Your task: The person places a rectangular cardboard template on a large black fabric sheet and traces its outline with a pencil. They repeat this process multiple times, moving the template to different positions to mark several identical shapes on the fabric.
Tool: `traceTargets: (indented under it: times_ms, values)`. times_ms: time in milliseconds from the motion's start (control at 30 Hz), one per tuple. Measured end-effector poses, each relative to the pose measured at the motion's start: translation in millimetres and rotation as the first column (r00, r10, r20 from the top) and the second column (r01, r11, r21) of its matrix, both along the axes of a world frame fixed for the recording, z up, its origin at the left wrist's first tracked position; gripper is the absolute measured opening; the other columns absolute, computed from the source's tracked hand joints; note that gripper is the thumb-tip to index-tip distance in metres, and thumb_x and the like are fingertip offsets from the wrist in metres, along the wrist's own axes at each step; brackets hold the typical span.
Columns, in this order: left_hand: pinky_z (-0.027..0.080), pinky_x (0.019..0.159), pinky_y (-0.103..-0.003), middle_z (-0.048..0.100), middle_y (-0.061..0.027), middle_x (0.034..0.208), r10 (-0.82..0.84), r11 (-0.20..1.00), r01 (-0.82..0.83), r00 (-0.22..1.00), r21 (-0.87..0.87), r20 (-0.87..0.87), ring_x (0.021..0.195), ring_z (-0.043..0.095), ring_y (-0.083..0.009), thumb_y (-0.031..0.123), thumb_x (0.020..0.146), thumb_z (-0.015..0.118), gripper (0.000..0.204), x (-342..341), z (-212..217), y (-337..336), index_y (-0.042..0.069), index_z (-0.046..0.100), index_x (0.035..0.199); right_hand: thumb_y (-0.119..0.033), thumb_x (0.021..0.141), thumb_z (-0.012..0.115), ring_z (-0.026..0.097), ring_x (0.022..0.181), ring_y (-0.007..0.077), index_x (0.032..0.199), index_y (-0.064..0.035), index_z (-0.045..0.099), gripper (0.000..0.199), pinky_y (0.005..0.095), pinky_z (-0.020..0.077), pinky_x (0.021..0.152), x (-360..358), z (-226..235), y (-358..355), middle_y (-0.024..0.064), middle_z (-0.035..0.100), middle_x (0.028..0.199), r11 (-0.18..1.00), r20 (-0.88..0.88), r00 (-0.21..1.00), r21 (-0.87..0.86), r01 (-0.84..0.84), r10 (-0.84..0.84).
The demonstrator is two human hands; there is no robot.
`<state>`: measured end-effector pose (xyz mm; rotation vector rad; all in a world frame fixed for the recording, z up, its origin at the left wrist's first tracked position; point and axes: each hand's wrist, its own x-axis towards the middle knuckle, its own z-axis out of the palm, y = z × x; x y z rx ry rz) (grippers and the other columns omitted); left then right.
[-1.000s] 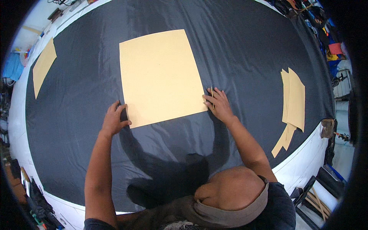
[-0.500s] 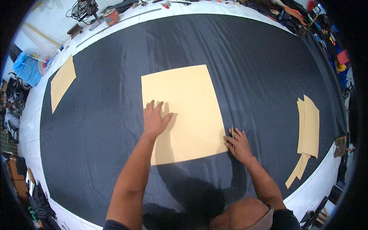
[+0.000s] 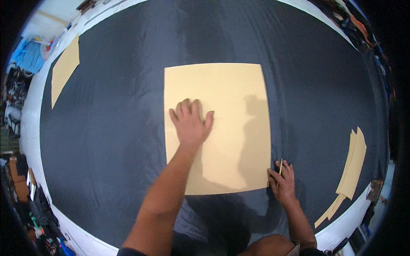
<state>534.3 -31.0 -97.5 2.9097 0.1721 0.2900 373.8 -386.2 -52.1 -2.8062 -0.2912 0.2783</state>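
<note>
One large tan paper pattern piece (image 3: pixel 230 102) is lying near the middle of the dark cloth (image 3: pixel 111 141) that is covering the table, and it is the only sheet under the hands. One more tan piece (image 3: pixel 65 68), long and slanted, is sitting well apart at the far left of the cloth, and a small stack of narrow tan pieces (image 3: pixel 352 164), at least two overlapping, is lying near the right edge. Two hands are showing, both belonging to the person wearing the camera. The left hand (image 3: pixel 190 123) is lying flat and spread on the large sheet, palm down, fingers close together and pointing away, pressing the paper onto the cloth without gripping anything. The right hand (image 3: pixel 282 181) is resting on the cloth at the sheet's lower right corner, its fingers curled loosely around a thin pale stick (image 3: pixel 280 166), possibly chalk, whose tip is sitting just beside the paper's right edge. The large sheet is looking smooth and flat, roughly rectangular, slightly narrower at the far end, with a shadow falling across its right half. A pale table edge (image 3: pixel 30 128) is showing around the cloth.
</note>
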Motion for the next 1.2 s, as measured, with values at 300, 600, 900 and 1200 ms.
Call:
traceTargets:
  times_ms: [300,600,900,1200]
  values:
    - [0.024,0.113,-0.067,0.047,-0.0223,0.137,0.007,0.999,-0.006,1.0,-0.051,0.016,0.136,0.038,-0.0394,0.051,0.09,0.065,0.065,0.4,2.7,-0.9,0.004,0.055,0.134,-0.004,0.098,0.051,0.059,0.111,0.032,0.122,0.0019,0.057,0.026,0.0414,0.0434,0.103,170.6,11.0,104.0,0.0187,0.061,0.109,0.839,0.188,0.97,0.543,0.03,-0.156]
    - [0.021,0.114,-0.069,0.037,-0.0303,0.151,0.044,0.995,-0.046,0.999,-0.086,-0.019,0.145,0.03,-0.0476,0.051,0.089,0.064,0.063,4.2,4.2,-3.6,0.008,0.057,0.135,-0.026,0.105,0.053,0.071,0.096,0.0314,0.125,-0.0052,0.07,0.033,0.0385,0.0517,0.091,333.3,-22.0,304.4,0.0149,0.074,0.103,0.682,0.097,0.995,0.726,-0.082,0.016]
    - [0.02,0.115,-0.069,0.031,-0.0313,0.155,0.037,0.995,-0.047,0.994,-0.091,-0.106,0.146,0.028,-0.0495,0.05,0.091,0.059,0.064,2.6,8.1,1.4,0.01,0.054,0.14,-0.021,0.101,0.058,0.07,0.097,0.0384,0.107,-0.0024,0.071,0.023,0.0453,0.0543,0.089,357.6,-24.0,366.9,0.0194,0.074,0.103,0.713,0.057,0.997,0.697,-0.077,0.053]
    - [0.018,0.116,-0.069,0.03,-0.0306,0.155,0.043,0.994,-0.053,0.992,-0.091,-0.115,0.148,0.026,-0.0486,0.051,0.089,0.06,0.065,2.9,4.4,0.8,0.01,0.053,0.14,-0.019,0.101,0.058,0.072,0.097,0.0355,0.108,0.0011,0.071,0.025,0.0436,0.0554,0.085,356.2,-28.0,364.3,0.0203,0.074,0.103,0.763,0.163,0.975,0.609,-0.217,0.147]
